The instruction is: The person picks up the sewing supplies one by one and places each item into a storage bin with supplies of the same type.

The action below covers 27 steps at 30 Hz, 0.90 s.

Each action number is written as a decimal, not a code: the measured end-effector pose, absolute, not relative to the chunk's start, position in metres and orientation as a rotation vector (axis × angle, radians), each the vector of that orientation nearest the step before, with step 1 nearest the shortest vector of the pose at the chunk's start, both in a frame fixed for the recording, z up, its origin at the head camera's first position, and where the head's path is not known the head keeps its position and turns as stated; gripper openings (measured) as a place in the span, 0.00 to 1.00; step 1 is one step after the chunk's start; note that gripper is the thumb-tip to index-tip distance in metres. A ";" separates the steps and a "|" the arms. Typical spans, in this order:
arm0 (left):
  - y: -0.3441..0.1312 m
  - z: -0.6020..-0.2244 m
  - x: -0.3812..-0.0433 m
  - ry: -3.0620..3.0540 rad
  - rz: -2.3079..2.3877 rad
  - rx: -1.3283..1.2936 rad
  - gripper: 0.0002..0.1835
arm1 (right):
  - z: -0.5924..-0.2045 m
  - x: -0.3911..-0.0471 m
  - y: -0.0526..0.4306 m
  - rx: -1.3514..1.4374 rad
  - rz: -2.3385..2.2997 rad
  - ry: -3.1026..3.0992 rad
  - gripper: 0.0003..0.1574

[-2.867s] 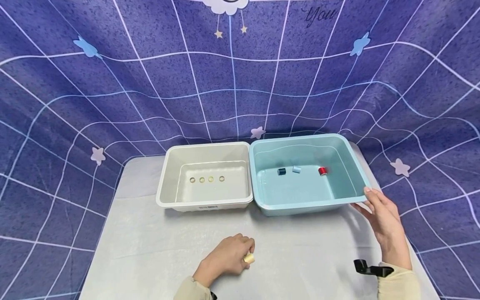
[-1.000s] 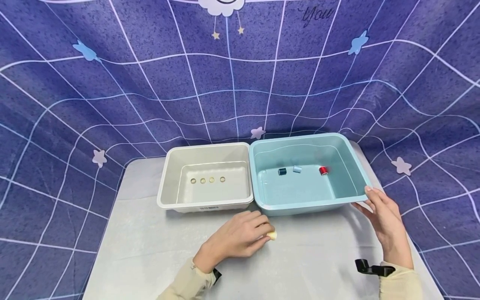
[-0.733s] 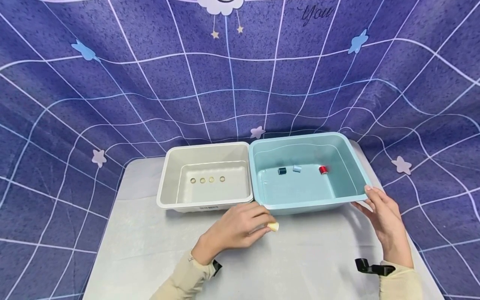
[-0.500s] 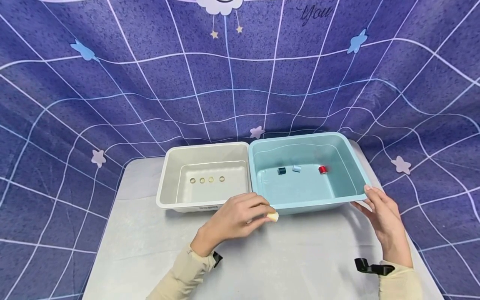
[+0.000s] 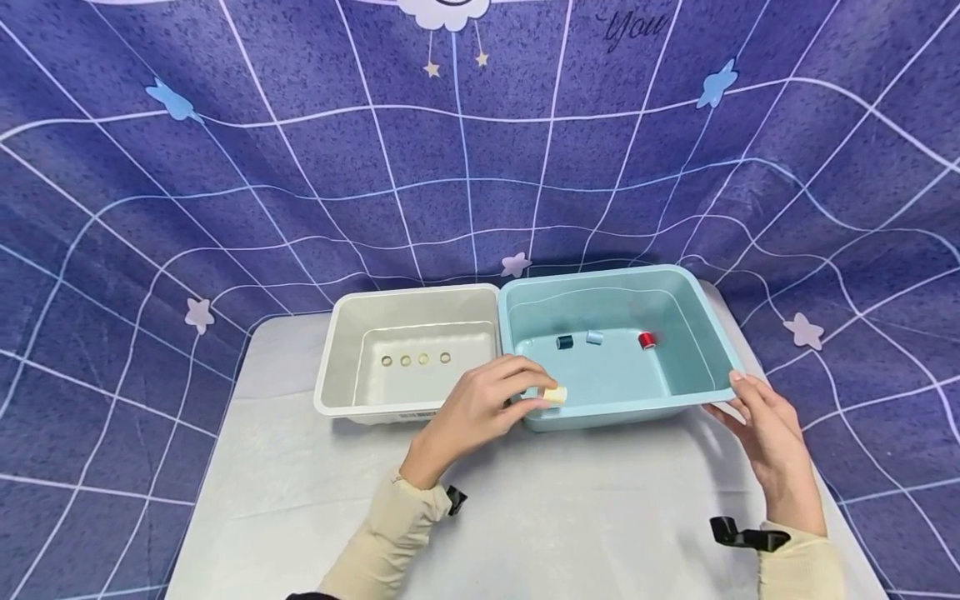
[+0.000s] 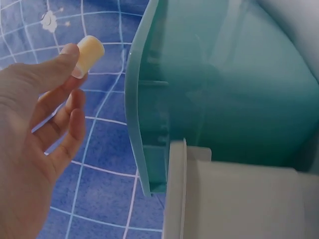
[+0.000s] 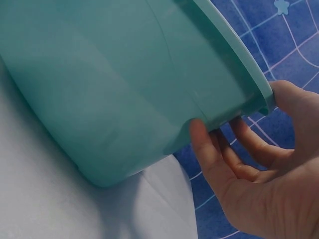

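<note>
My left hand (image 5: 483, 402) pinches a pale yellow thread spool (image 5: 556, 396) between thumb and fingertips, over the front left rim of the light blue plastic bin (image 5: 615, 375). In the left wrist view the spool (image 6: 90, 54) sticks out past the thumb, its white end showing. My right hand (image 5: 776, 437) grips the bin's front right corner. The right wrist view shows the thumb at the rim and the fingers against the outer wall underneath. Inside the bin lie a dark teal spool (image 5: 564, 342), a light blue spool (image 5: 594, 337) and a red spool (image 5: 647, 340).
A light grey bin (image 5: 416, 409) stands against the blue bin's left side, with several small ring-like pieces (image 5: 406, 361) in a row on its floor. Both bins rest on a white-covered table (image 5: 585, 508). A purple-blue curtain (image 5: 300, 208) hangs behind and at the sides.
My left hand has lifted the yellow spool from the table and carried it forward and right, to over the blue bin's front rim. The right hand has stayed at the corner.
</note>
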<state>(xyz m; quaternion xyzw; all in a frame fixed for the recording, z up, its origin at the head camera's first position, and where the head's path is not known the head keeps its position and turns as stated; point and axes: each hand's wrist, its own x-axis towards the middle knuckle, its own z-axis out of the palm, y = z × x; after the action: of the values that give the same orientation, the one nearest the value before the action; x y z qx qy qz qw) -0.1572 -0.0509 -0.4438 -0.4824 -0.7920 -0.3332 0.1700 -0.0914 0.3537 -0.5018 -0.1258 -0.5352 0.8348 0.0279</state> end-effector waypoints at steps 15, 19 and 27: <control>-0.027 -0.432 -0.180 -2.319 -1.196 -1.184 0.12 | -0.503 -0.092 0.354 -0.368 2.596 -1.635 0.12; -0.020 -0.429 -0.187 -2.385 -1.263 -1.118 0.12 | -0.503 -0.092 0.354 -0.381 2.588 -1.640 0.12; -0.005 -0.425 -0.203 -2.456 -1.364 -0.996 0.12 | -0.503 -0.092 0.354 -0.405 2.583 -1.634 0.12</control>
<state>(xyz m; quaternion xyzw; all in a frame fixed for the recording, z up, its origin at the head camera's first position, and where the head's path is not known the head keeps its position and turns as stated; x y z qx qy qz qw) -0.2033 -0.0052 -0.4245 -0.3330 -0.8213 -0.4562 0.0806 -0.0923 0.3539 -0.5033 -0.1315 -0.5298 0.8374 0.0293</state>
